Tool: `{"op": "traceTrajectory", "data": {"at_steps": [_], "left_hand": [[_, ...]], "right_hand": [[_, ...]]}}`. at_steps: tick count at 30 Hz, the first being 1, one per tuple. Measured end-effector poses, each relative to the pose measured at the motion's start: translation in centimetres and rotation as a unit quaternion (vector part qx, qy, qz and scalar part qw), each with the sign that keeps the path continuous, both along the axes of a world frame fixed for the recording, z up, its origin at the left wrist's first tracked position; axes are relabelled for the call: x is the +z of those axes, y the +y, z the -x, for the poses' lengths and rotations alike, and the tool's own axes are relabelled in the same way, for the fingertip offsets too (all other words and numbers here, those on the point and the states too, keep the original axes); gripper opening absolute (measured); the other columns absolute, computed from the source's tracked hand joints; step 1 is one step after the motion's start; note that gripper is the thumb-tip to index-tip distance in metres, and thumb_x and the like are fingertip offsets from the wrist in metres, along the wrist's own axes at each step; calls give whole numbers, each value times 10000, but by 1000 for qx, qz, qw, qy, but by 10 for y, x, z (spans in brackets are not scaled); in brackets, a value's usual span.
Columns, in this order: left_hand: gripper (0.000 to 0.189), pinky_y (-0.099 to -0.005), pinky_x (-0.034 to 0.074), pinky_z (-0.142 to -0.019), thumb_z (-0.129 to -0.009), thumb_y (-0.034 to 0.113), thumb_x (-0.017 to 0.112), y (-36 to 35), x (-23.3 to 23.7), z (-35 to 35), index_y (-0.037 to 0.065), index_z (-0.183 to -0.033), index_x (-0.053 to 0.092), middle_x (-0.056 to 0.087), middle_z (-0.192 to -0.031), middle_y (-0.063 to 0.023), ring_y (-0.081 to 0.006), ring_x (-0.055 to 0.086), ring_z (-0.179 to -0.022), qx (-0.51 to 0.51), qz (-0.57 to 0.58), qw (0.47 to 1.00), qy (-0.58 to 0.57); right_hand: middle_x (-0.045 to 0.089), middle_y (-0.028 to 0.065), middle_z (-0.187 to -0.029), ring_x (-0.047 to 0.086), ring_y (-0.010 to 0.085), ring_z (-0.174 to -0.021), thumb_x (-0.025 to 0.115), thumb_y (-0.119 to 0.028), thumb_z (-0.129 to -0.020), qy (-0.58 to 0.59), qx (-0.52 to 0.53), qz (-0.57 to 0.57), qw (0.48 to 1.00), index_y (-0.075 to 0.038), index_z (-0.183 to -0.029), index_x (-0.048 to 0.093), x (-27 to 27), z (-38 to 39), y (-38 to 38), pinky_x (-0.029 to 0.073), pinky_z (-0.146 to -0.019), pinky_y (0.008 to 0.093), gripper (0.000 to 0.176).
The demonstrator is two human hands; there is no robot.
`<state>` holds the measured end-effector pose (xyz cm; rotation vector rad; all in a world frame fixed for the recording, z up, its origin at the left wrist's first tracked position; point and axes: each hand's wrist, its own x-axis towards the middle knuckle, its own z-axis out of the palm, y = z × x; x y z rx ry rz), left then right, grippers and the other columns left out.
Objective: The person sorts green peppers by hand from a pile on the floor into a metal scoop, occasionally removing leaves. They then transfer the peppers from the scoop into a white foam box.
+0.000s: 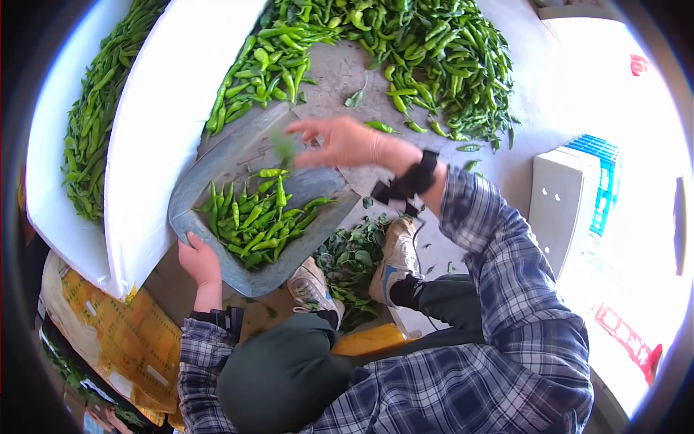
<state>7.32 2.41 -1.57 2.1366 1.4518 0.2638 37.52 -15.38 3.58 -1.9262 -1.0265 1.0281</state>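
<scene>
My left hand (199,262) grips the lower left rim of a grey metal scoop (189,189), its thumb over the edge. Green chili peppers (253,220) lie heaped in the front part of this scoop. Above its open end hangs my right hand (336,141), smeared by motion, thumb and fingers spread apart. Right at those fingertips is a blurred green leafy bit (284,147); whether the fingers touch it I cannot tell.
Large piles of green chilies (441,58) cover the floor ahead. On the left stands a white foam box (155,137) with more chilies. Torn leaves (354,249) lie between my shoes. A white box (560,210) and blue crate (596,163) stand right; a yellow printed sack (119,333) lies lower left.
</scene>
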Motion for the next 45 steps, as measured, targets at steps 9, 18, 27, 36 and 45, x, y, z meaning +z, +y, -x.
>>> {"op": "traceTrajectory", "data": {"at_steps": [9,18,27,36,45], "left_hand": [[275,-419,436,-701,-874,164,432,2,-6,3,-65,-972,547,602,-863,-238,-385,573,-800,-9,-24,1000,-7],[272,-422,436,-698,-878,154,421,2,2,-2,-68,-975,544,603,-865,-237,-382,576,-786,-3,-5,1000,11],[289,-418,431,-716,-877,149,422,1,2,0,-89,-1000,532,594,-893,-255,-389,571,-811,7,8,1000,6],[283,-436,429,-723,-878,155,428,6,-12,9,-87,-978,536,587,-887,-268,-412,559,-818,-17,-28,999,8],[283,-435,430,-706,-879,158,425,2,-2,3,-86,-961,540,588,-869,-266,-412,559,-802,-15,-28,999,19]], "right_hand": [[582,141,-872,580,330,-805,555,-212,-728,-330,-127,216,910,-96,-920,585,-84,-44,-119,473,-691,416,225],[621,148,-817,597,306,-754,577,-303,-695,-24,-14,197,980,-69,-855,589,-32,-28,-83,478,-691,384,283],[608,182,-796,613,329,-759,492,-90,-739,-405,-87,170,894,-43,-863,596,-101,-74,-27,493,-651,438,168],[614,172,-845,594,304,-862,518,-238,-735,-281,-161,302,897,-82,-843,622,-46,-76,-99,481,-710,410,216],[524,198,-1025,557,352,-905,512,-163,-743,-344,-174,285,877,-90,-1040,565,-75,-75,-83,470,-778,415,310]]}}
